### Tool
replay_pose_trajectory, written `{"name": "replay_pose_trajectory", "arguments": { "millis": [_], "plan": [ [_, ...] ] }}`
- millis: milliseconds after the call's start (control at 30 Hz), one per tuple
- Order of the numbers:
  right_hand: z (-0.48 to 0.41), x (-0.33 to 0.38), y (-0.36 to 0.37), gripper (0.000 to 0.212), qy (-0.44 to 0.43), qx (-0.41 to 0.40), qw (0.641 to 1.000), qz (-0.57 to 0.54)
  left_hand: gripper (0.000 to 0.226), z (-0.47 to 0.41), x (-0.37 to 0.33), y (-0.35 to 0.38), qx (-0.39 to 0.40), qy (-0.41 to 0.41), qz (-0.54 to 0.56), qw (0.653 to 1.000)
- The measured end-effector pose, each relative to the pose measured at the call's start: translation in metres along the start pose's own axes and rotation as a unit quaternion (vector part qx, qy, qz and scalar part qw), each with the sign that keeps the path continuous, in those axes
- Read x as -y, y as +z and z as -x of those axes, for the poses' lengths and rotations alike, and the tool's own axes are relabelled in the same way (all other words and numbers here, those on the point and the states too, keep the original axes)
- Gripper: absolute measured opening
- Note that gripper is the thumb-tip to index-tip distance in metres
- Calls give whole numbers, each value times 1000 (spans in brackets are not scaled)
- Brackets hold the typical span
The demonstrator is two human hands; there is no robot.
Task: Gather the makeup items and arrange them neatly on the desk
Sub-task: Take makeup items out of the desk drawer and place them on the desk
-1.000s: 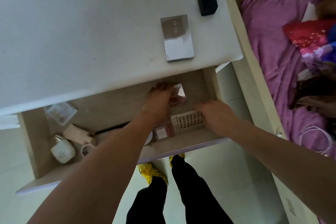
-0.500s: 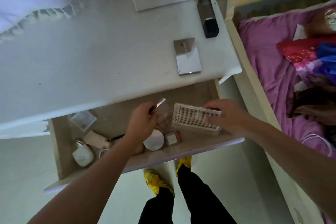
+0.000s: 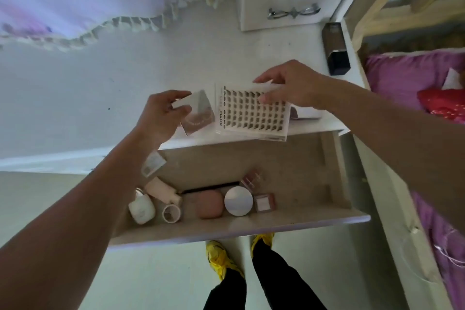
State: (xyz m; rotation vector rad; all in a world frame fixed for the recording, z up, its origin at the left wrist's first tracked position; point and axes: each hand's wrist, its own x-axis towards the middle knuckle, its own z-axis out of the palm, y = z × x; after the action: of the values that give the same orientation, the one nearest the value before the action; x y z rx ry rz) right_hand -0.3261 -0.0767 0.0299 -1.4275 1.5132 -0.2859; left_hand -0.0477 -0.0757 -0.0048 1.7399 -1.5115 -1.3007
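**Transfer step: two items held over the desk's front edge, with the drawer open below.**

The left hand pinches a small clear box between thumb and fingers. The right hand grips the far edge of a clear lash tray, thumb on top. Both items hang just above the front edge of the desk, the box at the tray's 9 o'clock; whether they touch cannot be confirmed. Judged step: placing gathered items. The next move calls for lowering each item flat onto bare desk toward 10 o'clock with edges squared. The hands then go to the open drawer at 6 o'clock, where a round white compact, a pink puff and a white bottle lie. Legible writing: "XOYO" along the tray's left border; no other text can be read.
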Motion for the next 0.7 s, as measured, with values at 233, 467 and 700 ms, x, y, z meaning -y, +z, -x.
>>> {"name": "replay_pose_trajectory", "arguments": {
  "millis": [233, 467, 700],
  "plan": [
    [-51, -5, -1, 42, 0, -4, 991, 131, 30, -29, 19, 2, -37, 29, -135, 990],
    [-63, -8, 10, 43, -30, -50, 971, 233, 35, -38, 34, 24, -91, 119, -227, 962],
    [-8, -40, 9, 40, -5, -250, 925, 287, 37, -28, 39, 38, -146, 141, -287, 936]
  ]
}}
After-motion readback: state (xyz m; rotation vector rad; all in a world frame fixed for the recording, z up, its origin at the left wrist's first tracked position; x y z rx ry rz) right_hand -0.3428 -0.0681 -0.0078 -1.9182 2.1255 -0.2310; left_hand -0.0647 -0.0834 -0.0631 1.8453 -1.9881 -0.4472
